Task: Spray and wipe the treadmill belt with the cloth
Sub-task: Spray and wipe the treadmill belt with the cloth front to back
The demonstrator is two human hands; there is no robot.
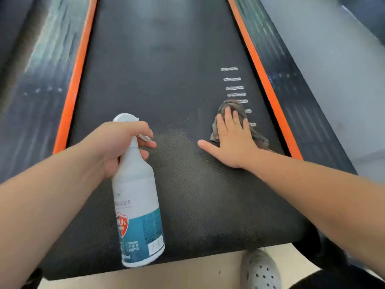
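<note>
A: How is the light?
B: Soft and even, with a pale sheen high on the treadmill belt (pixel 166 80) and streaky glare on the side rails (pixel 41 65).
A: Is it sharp?
B: The middle is fairly crisp. The edges smear and bend from the wide lens, and the bottle label (pixel 139 226) is too blurry to read.
</note>
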